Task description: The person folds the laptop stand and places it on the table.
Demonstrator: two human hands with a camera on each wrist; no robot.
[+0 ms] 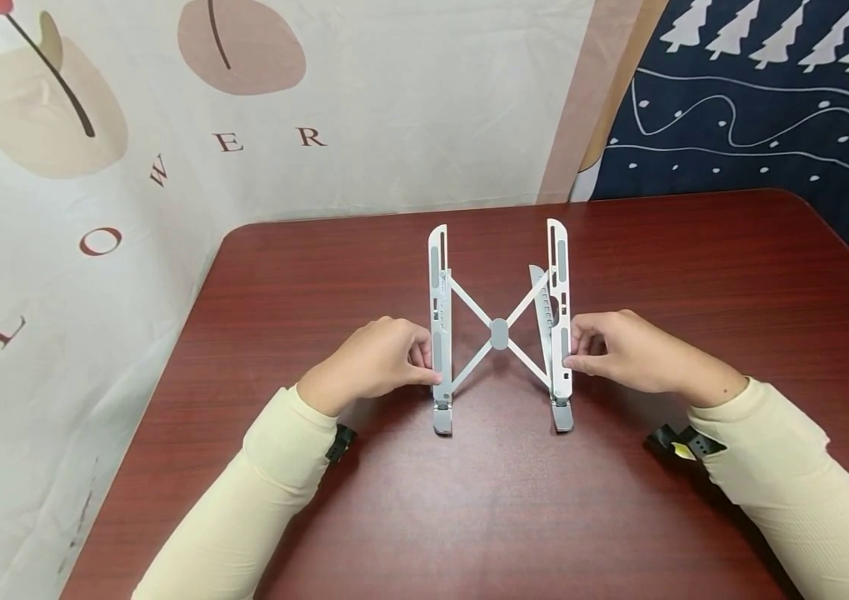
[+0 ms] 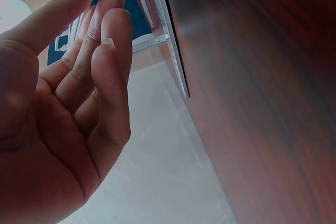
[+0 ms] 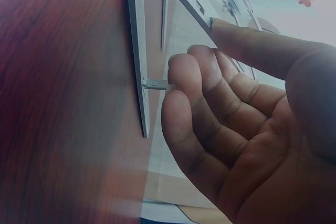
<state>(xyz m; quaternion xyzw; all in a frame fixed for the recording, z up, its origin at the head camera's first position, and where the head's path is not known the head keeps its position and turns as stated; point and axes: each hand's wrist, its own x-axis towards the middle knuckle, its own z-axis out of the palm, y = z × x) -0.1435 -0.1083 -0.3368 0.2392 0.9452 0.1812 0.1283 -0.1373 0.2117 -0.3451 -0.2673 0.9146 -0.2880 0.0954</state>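
Note:
A silver folding laptop stand (image 1: 499, 334) stands spread on the table, its crossed bars joined at a grey oval hub. Two upper side rails with grey pads slope up toward the back, and small lips stick out at their front ends. My left hand (image 1: 375, 360) pinches the left rail (image 1: 436, 333) near its front, thumb on top. On the other side, my right hand (image 1: 630, 350) pinches the right rail (image 1: 561, 333) the same way. The right wrist view shows the thumb on the upper rail (image 3: 202, 9) and a lower bar (image 3: 138, 51) along the tabletop.
The dark red wooden table (image 1: 499, 517) has rounded back corners. Behind it hangs a pale cloth (image 1: 409, 100) with printed fruit shapes and letters. A navy cloth (image 1: 754, 125) with white trees hangs at the right. Dark straps (image 1: 682, 442) sit at the wrists.

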